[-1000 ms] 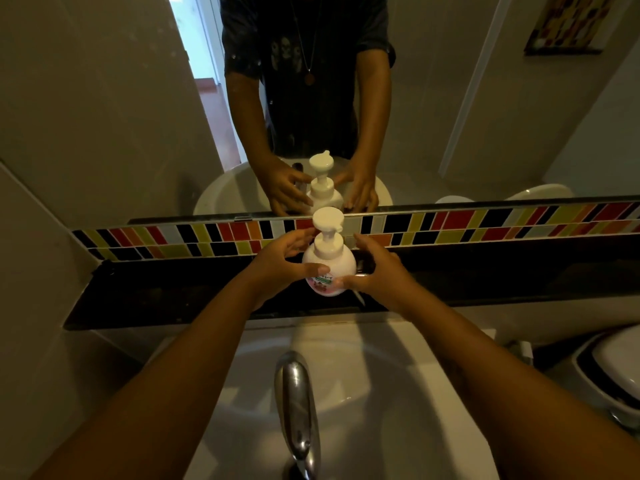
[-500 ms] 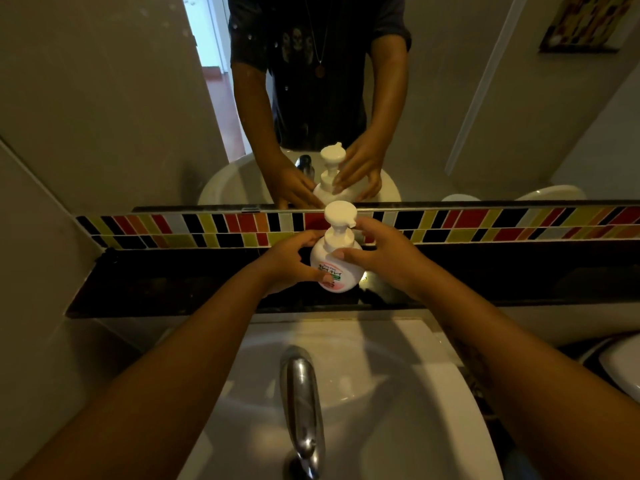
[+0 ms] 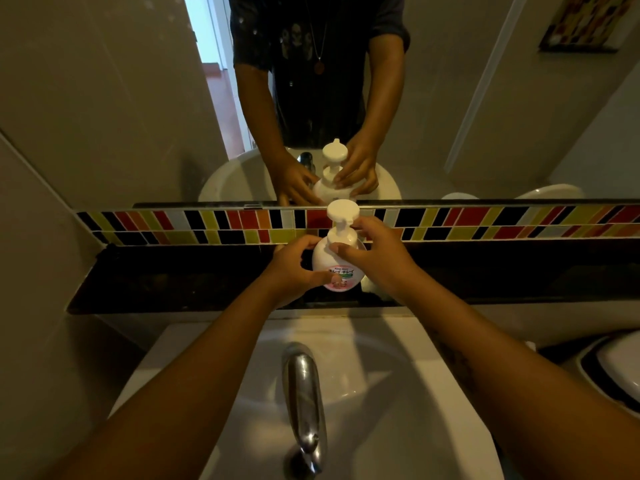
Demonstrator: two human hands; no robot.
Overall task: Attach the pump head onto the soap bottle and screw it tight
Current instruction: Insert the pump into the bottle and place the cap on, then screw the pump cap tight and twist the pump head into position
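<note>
Dark glossy ledge [image 3: 173, 282] behind the sink: left hand [image 3: 294, 268] wraps the round white soap bottle [image 3: 337, 263], right hand [image 3: 377, 252] fingers [image 3: 341, 248] pinch the smooth plastic pump head [image 3: 343, 220] collar.

A second ago the right hand [image 3: 375, 259] rested low against the side of the round white plastic soap bottle [image 3: 337, 263]; it now sits higher, fingers [image 3: 360, 225] curled round the collar of the white plastic pump head [image 3: 343, 211] (thumb across the front of the neck). The left hand [image 3: 294, 268] has slid down, its thumb now lying over the pink label. The bottle stands slightly further right along the dark ledge [image 3: 173, 278].
</note>
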